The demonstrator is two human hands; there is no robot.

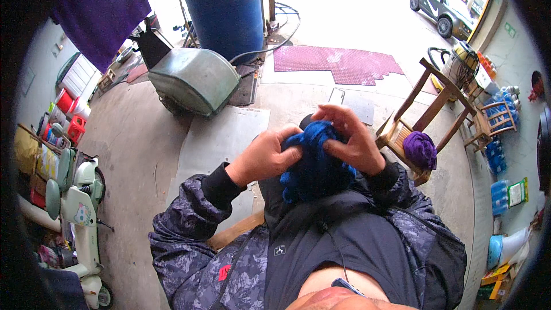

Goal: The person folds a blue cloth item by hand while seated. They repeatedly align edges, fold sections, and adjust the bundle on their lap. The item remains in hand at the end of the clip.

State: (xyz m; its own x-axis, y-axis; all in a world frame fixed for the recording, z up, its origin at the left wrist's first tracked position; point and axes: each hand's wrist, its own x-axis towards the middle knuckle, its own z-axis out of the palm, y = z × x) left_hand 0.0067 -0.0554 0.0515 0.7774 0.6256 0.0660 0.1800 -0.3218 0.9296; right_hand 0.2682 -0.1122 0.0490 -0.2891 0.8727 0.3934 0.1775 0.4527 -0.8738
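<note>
A bunched dark-blue cloth [320, 163] lies in my lap against the front of my dark shirt. My left hand [269, 153] pinches a twisted bit of it between thumb and fingers. On the other side, my right hand [351, 137] curves over the top of the bundle, its thumb against the cloth; the fingers are slightly blurred. Folds hide what is inside the bundle. Just beyond my right hand, a pale rectangular object [336, 96] lies on the floor beside a grey flat sheet [360, 110].
A wooden chair [434, 107] holding a purple cloth [419, 150] stands close on the right. Ahead are a grey-green bulky casing [198, 79], a blue barrel [226, 13] and a pink mat [335, 62]. A pale green scooter [82, 215] stands at left.
</note>
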